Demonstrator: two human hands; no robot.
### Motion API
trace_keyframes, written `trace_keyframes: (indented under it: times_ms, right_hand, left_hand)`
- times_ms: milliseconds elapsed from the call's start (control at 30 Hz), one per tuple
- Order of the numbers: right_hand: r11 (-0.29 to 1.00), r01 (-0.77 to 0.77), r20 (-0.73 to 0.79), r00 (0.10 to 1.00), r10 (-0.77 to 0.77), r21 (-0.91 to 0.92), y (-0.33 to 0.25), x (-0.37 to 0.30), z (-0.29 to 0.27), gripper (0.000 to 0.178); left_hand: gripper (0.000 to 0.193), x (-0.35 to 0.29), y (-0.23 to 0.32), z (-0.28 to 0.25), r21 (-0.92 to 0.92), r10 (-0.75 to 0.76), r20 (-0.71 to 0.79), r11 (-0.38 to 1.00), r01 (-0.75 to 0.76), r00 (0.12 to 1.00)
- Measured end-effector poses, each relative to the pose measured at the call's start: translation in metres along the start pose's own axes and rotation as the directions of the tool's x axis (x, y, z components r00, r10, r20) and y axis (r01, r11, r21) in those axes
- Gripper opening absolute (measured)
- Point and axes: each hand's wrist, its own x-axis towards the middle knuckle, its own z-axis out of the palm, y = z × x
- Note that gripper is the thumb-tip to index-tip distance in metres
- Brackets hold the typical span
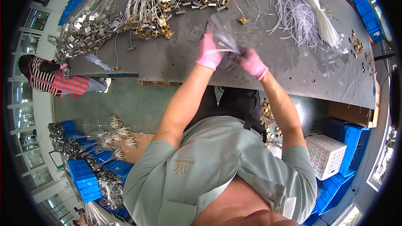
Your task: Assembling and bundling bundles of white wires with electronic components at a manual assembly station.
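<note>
Over the dark grey worktable (255, 33), both my hands wear pink gloves with dark fingertips. Between them is a bundle of thin translucent strips (226, 37), smeared by motion. My left hand (209, 52) is at the bundle's left side, and a white strand crosses its palm; its fingers are partly hidden. My right hand (251, 62) is closed around the bundle's lower end. Beyond my hands lies a heap of white wires with metal and brass-coloured end pieces (167, 12). To the right rest loose translucent strands (293, 16) beside a thick straight bundle of them (318, 14).
More wired metal pieces (90, 25) and a small tied bundle (99, 62) lie at the table's left. Small brass parts (357, 44) sit at its right end. Blue crates (83, 180) and a white basket (325, 155) stand below. Another person (54, 77) stands at far left.
</note>
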Motion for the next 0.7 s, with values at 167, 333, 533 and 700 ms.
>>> trace_keyframes:
  times_ms: [167, 333, 533, 700]
  right_hand:
    - [0.963, 0.155, -0.498, 0.831, -0.248, -0.221, 0.001, -0.028, -0.05, 0.025]
    - [0.794, -0.073, -0.349, 0.92, -0.18, -0.603, 0.053, -0.031, -0.056, 0.026]
    - [0.761, 0.168, -0.438, 0.731, -0.523, -0.627, 0.004, -0.045, -0.078, 0.033]
    - [0.866, 0.037, -0.295, 0.932, -0.209, -0.498, 0.058, -0.042, -0.063, 0.038]
  left_hand:
    - [0.031, 0.017, 0.017, -0.028, 0.412, 0.259, 0.32, 0.828, -0.381, 0.911]
    - [0.041, 0.104, -0.007, -0.037, 0.786, 0.322, 0.523, 0.175, -0.593, 0.789]
    - [0.056, 0.18, -0.039, 0.031, 0.907, 0.305, 0.381, 0.061, -0.417, 0.873]
    - [0.042, 0.187, -0.032, 0.018, 0.918, 0.232, 0.34, 0.127, -0.375, 0.911]
